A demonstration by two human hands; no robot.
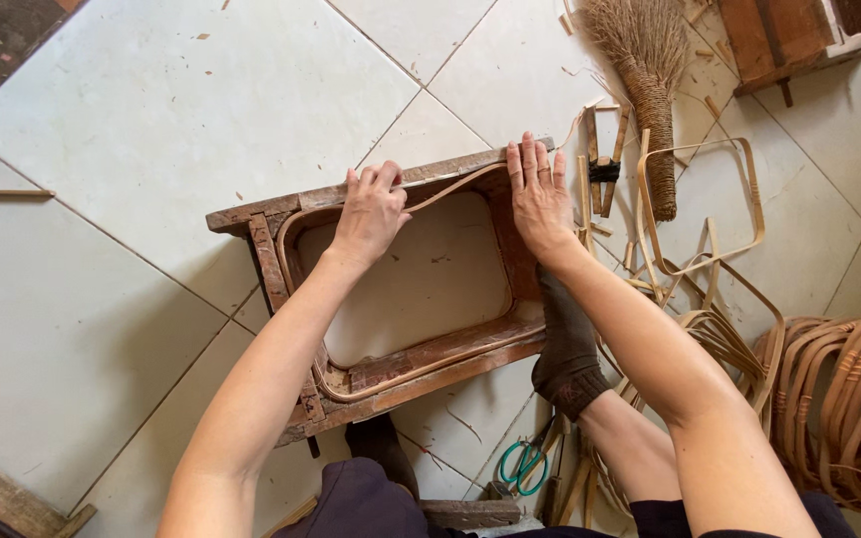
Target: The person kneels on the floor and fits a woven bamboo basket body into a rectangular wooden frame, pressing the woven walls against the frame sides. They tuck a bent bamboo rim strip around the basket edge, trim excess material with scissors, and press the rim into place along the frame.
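Pressing down on a rectangular wooden frame on the tiled floor, I see my left hand curled, fingers pinching a bent rattan strip against the frame's far rail. My right hand lies flat, fingers spread, on the frame's far right corner. A socked foot braces its right side. Right of the frame lie a straw broom and rattan hoops; green-handled scissors sit near its close edge.
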